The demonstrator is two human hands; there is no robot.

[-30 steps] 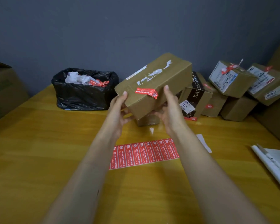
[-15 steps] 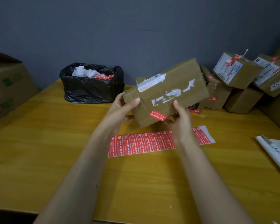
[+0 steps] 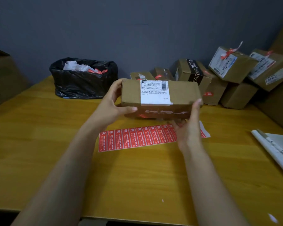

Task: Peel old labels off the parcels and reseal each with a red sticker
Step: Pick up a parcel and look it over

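Both hands hold a brown cardboard parcel [image 3: 183,93] above the table. My left hand [image 3: 112,103] grips its left end, thumb under the front edge. My right hand [image 3: 189,128] supports its right end from below, fingers up the side. A white shipping label [image 3: 154,93] with a barcode faces me on the parcel's top. The front face shows torn label scraps and a bit of red sticker. On the table just below lies a strip of red stickers [image 3: 137,138], its right end hidden by my right hand.
A black bin bag [image 3: 82,82] with peeled paper stands at the back left. Several stacked parcels [image 3: 232,67] fill the back right. A large carton [image 3: 5,75] sits at the left, rolled white paper [image 3: 274,150] at the right edge, on the yellow table [image 3: 39,136].
The parcel has been turned in my hands and lowered: the face with torn scraps and red sticker now points forward and down, and the white label face is on top.
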